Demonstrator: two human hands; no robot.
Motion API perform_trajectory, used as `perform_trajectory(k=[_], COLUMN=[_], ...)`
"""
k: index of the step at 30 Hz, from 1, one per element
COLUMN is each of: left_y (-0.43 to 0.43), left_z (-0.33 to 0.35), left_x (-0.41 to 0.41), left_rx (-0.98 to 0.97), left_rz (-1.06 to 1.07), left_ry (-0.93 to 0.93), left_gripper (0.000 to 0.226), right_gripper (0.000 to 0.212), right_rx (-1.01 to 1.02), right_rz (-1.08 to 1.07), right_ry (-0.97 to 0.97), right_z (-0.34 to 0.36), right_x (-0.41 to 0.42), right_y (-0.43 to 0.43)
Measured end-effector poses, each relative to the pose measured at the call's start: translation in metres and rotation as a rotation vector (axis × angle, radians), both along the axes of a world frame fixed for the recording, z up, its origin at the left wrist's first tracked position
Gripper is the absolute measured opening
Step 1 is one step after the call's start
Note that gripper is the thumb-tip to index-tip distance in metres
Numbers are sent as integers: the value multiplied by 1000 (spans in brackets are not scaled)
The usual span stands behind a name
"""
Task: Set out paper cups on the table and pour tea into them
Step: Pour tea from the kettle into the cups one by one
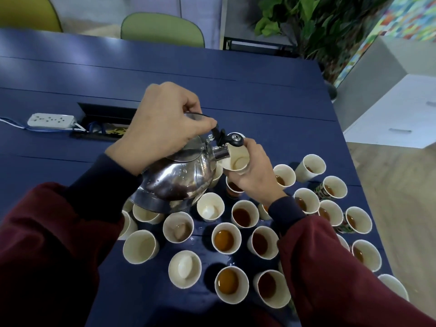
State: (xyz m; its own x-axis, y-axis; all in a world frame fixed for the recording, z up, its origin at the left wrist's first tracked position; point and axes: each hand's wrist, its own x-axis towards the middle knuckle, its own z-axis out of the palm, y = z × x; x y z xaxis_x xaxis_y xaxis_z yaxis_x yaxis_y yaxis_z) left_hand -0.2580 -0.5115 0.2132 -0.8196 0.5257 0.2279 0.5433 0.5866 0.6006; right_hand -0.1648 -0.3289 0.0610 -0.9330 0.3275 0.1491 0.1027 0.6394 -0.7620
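Observation:
My left hand [160, 123] grips the black handle of a shiny steel kettle [179, 180], which is tilted with its spout [220, 153] over a paper cup [236, 159]. My right hand [256, 172] holds that cup lifted above the blue table [271, 100], right at the spout. A little pale liquid shows in its bottom. Several paper cups stand on the table below. Those on the right hold brown tea, such as one cup [244, 214] and another [226, 238]. Cups on the left, like this one [140, 246], look empty or nearly so.
A white power strip [50, 120] with a blue cable lies at the left beside an open cable slot [106, 112]. Green chairs [162, 29] stand behind the table. A potted plant [313, 24] and a white cabinet [398, 114] are at the right. Small wet drops lie among the cups.

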Motion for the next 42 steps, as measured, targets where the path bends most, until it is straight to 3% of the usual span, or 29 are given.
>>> perform_trajectory(k=[21,42], left_y=[8,26], left_z=[-16,-27], left_x=[-33,-57], left_rx=[-89,-8], left_rz=[-115,-12], left_ry=[49,21], left_gripper=[29,28], right_gripper=[61,53], right_rx=[-171,-316], right_rz=[-106,-197], right_ry=[-48,58], right_z=[-18,-29], right_x=[-25,-48], right_y=[-21,-4])
